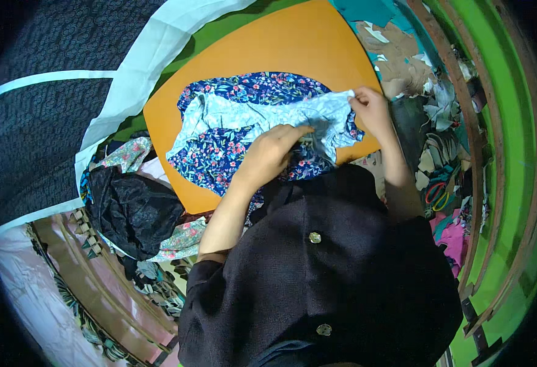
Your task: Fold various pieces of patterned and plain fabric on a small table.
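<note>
A navy floral cloth piece point(210, 160) lies on an orange board point(280, 43), with its pale blue underside point(262, 115) turned up across the middle. My right hand point(371, 112) pinches the far right edge of the pale blue part between thumb and fingers, lifting it slightly. Over the cloth's near middle, my left hand point(268, 154) is closed, fingers bent toward the folds. Something small and greyish shows under its fingertips, too indistinct to name.
Dark textured fabric with white bands point(66, 79) spreads at the left. A sheer black cloth point(130, 211) bunches beside the board. Red-and-yellow-handled scissors point(441, 197) lie among fabric scraps on the right, inside curved brown rails point(476, 140). Pink cloth point(455, 241) lies nearer.
</note>
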Motion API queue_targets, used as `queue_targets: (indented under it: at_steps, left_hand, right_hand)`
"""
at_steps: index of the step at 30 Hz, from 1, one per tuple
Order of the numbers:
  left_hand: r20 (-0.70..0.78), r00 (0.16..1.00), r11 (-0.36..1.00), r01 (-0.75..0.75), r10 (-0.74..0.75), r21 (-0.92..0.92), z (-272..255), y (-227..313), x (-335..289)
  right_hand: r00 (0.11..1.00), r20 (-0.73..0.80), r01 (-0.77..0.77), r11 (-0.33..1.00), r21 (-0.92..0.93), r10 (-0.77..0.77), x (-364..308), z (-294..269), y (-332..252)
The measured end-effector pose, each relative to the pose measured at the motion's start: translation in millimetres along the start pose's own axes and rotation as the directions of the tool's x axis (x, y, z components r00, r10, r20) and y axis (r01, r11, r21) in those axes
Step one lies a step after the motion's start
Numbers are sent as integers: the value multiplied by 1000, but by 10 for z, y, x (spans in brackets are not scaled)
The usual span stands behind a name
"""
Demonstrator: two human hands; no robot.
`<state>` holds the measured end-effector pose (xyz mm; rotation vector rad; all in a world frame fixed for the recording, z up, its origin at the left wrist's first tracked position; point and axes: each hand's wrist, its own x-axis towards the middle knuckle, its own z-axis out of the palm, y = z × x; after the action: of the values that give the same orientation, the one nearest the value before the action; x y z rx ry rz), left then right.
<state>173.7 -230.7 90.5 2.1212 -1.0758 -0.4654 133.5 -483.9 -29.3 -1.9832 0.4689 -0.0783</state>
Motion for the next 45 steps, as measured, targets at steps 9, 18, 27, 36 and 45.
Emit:
queue_targets:
  at_steps: [9,18,27,36,45]
  left_hand:
    - [-247,962,985,-77,114,152,-36,-24,-136]
    - [-271,956,952,28,-114,-304,7,39,-349]
    - [-190,952,816,94,-242,-570,-60,81,-525]
    - [-309,917,793,13,-252,-609,81,67,-587]
    - [-433,860,816,-34,-271,-578,267,82,-563]
  right_hand:
    - [830,-415,518,788,331,-372,80,-527,-1633]
    - [912,367,-62,821,568,-185,-461,516,-1067]
    - [815,525,-169,764,622,-247,-729,661,-1120]
    - [784,579,-270,717,643,-224,-742,619,-1093]
    - [901,430,-317,593,740,-54,-762,676,-1173]
